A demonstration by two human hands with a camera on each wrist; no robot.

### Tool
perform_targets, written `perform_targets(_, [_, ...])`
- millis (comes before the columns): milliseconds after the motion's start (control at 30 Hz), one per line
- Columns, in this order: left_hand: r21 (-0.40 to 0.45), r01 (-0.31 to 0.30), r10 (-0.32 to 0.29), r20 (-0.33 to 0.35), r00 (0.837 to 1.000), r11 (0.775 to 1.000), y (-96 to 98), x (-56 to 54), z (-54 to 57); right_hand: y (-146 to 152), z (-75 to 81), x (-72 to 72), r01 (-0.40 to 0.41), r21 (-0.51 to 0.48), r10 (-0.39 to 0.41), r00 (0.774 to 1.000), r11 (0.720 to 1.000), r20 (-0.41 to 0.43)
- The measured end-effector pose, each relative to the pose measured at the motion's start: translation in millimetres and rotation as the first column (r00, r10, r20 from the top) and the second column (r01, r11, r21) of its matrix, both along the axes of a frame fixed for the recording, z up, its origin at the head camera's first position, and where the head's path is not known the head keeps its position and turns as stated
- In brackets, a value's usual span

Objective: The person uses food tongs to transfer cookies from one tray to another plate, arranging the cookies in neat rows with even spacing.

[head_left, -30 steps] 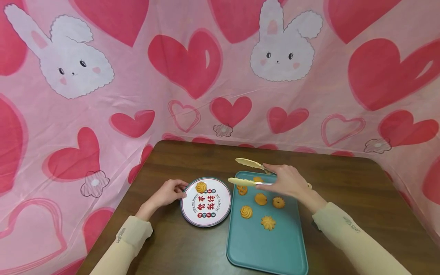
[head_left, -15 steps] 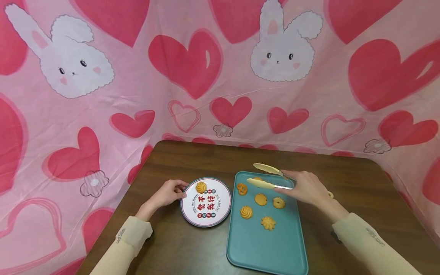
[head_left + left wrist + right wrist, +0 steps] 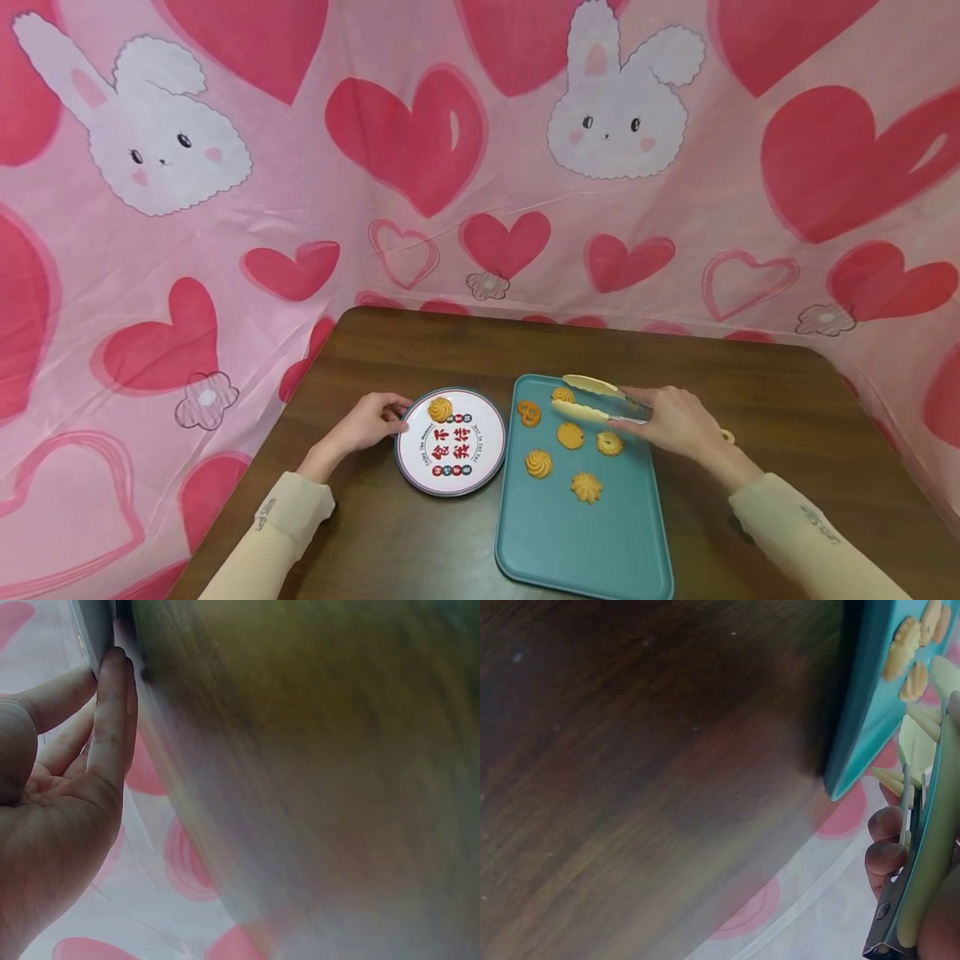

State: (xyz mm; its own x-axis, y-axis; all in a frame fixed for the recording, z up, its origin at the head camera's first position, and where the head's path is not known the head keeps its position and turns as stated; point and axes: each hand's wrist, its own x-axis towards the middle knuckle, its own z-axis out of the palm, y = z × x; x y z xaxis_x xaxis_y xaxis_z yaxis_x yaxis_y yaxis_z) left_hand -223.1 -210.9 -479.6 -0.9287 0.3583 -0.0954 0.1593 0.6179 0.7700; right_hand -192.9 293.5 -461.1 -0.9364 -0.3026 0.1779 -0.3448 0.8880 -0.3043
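Note:
My left hand [image 3: 367,422] pinches the left rim of a white plate [image 3: 487,446] with red lettering; in the left wrist view, thumb and fingers meet at the plate edge [image 3: 94,634]. One swirl cookie [image 3: 440,409] lies on that plate. In my right hand [image 3: 675,421] are kitchen tongs [image 3: 579,411] with cream scalloped tips. The tips stand spread over the tray's far end, right beside a swirl cookie [image 3: 562,394], with nothing gripped between them. Nearby on the tray lie a pretzel cookie [image 3: 528,413], a round cookie [image 3: 570,436] and a ring-shaped cookie [image 3: 609,443].
The teal tray [image 3: 577,546] stands just right of the plate on a dark wooden table [image 3: 375,533]. Closer to me on it are another swirl cookie [image 3: 537,464] and a star-shaped cookie [image 3: 586,487]. A pink heart-print cloth [image 3: 517,183] hangs behind.
My right hand has carried the tongs rightward from between plate and tray, then slightly lower toward the swirl cookie at the tray's far end. The left hand and plate have stayed put.

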Motion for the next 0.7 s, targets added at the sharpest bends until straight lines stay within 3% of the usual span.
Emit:
perform_targets(367, [-0.006,0.011,-0.011,-0.009,1.000,1.000,-3.0,-0.5,-3.9,3.3,-8.1,0.9,0.008,0.008,-0.008,1.000,1.000,0.019])
perform_targets(700, [0.006,0.006,-0.006,0.000,1.000,1.000,-0.7,-0.4,-0.2,2.3,-7.1,-0.3,0.012,0.005,-0.012,0.999,1.000,0.043])
